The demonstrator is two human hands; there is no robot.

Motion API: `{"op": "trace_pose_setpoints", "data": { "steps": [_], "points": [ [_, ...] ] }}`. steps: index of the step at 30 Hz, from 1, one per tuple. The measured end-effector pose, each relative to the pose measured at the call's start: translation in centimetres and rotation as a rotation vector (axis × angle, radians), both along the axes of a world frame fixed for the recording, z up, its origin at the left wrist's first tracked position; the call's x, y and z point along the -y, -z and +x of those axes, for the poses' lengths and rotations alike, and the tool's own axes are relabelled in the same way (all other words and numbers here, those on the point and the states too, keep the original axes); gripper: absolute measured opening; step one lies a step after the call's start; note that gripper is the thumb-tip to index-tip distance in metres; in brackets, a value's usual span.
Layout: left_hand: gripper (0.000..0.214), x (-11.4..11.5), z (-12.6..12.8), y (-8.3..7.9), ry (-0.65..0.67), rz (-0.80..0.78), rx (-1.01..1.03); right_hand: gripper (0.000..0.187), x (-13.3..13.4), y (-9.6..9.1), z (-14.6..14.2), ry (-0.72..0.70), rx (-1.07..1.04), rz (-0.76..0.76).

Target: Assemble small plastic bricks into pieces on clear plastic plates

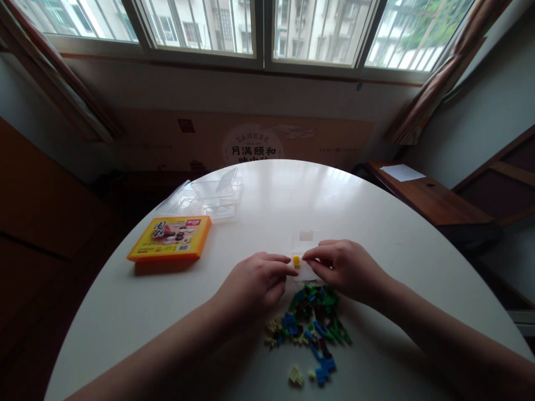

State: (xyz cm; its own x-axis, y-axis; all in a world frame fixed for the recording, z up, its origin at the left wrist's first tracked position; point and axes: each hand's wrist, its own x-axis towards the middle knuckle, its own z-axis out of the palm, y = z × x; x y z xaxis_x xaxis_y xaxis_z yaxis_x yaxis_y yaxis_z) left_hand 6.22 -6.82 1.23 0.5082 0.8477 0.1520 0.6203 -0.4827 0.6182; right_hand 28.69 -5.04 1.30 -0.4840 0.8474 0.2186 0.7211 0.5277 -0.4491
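Note:
A small yellow block piece [296,261] lies in a shallow clear plastic box [308,273] on the white table. From the left, my left hand [259,281] reaches to it with fingers stretched out and apart, their tips beside the piece. My right hand [346,267] comes in over the box from the other side. Its thumb and index finger are brought together close to the yellow piece; anything between them is too small to make out. Just below both hands is a loose pile of green, blue, brown and cream building blocks [315,303].
An orange and yellow Go game box [169,239] sits on the left of the round white table [259,206]. Behind it are several clear plastic cases [215,195]. A wooden desk [443,195] with a white paper [403,172] stands beyond the table's right edge.

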Motion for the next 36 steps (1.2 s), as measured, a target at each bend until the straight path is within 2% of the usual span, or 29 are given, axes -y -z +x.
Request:
{"op": "trace_pose_setpoints", "data": {
  "steps": [5, 8, 10, 12, 14, 17, 23, 29, 31, 34, 36],
  "points": [
    [0.033, 0.0, -0.1, 0.1, 0.000, -0.023, 0.039, 0.017, 0.1, -0.3, 0.6, -0.009, -0.065, 0.062],
    [0.035, -0.1, -0.2, -0.2, -0.026, -0.063, 0.070, 0.017, 0.0, -0.8, 1.2, 0.032, -0.157, 0.163],
    [0.038, -0.1, -0.3, -0.4, -0.091, -0.094, 0.092, 0.020, -0.2, -0.9, 1.7, 0.078, -0.222, 0.256],
    [0.047, -0.1, -0.4, -0.5, -0.161, -0.100, 0.113, 0.028, -0.8, -0.7, 2.2, 0.128, -0.250, 0.348],
    [0.059, -0.1, -0.5, -0.4, -0.188, -0.083, 0.121, 0.045, -1.5, -0.1, 2.7, 0.158, -0.232, 0.386],
    [0.078, -0.1, -0.6, 0.3, -0.162, -0.035, 0.093, 0.058, -2.8, 1.5, 3.3, 0.169, -0.288, 0.262],
    [0.097, -0.6, -0.3, 1.9, -0.110, 0.064, 0.041, 0.052, -4.0, 3.8, 3.1, 0.150, -0.499, -0.014],
    [0.103, -1.5, -0.2, 2.4, -0.070, 0.078, 0.041, 0.048, -4.0, 4.1, 2.9, 0.112, -0.562, -0.052],
    [0.095, -1.7, -0.3, 2.4, -0.110, 0.034, 0.095, 0.048, -4.1, 4.3, 3.0, 0.111, -0.590, -0.058],
    [0.065, -2.3, -0.3, 2.3, -0.259, -0.030, 0.202, 0.048, -4.4, 4.7, 3.0, 0.124, -0.631, -0.071],
    [0.058, -2.8, -0.2, 2.1, -0.310, -0.043, 0.208, 0.049, -4.6, 5.0, 3.0, 0.133, -0.651, -0.082]
  ]
}}
